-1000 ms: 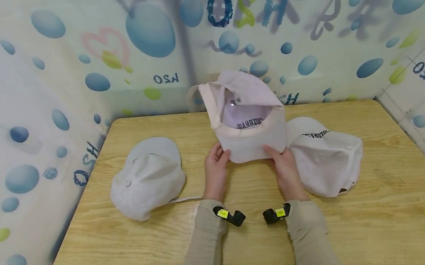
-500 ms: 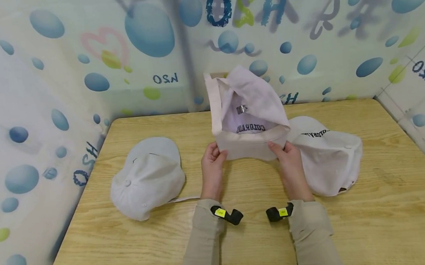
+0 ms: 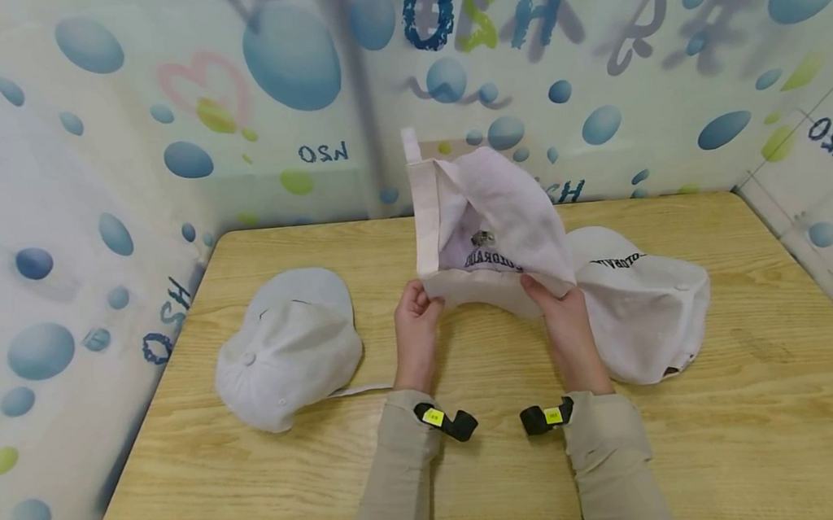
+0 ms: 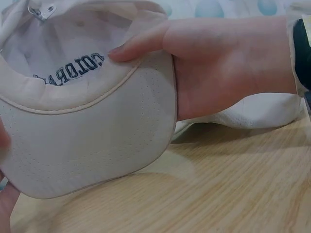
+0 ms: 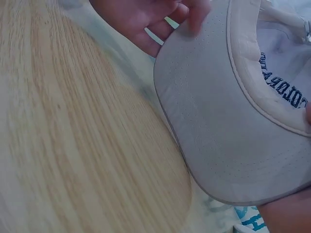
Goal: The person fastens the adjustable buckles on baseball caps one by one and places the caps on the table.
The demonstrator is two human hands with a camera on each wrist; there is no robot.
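Both hands hold a white baseball cap [image 3: 507, 196] above the table, its inside turned toward me and its crown tilted to the back. My left hand [image 3: 417, 333] pinches the left end of the brim. My right hand [image 3: 570, 329] grips the brim's other end, its thumb along the seam in the left wrist view, where the brim [image 4: 102, 136] shows its underside. Dark COLORADO lettering [image 5: 284, 90] appears reversed inside the crown, and a metal buckle [image 3: 483, 239] lies near it. Fingers behind the brim are partly hidden.
One white cap [image 3: 291, 351] lies on the left of the wooden table [image 3: 245, 502], its strap trailing rightward. Another white cap [image 3: 641, 308] with dark lettering lies on the right, close beside my right hand. A patterned wall [image 3: 293, 188] stands behind the table.
The held cap has tipped, so less of the brim's underside shows in the head view and its back strap now stands upright. Both hands keep hold; the right has shifted slightly rightward.
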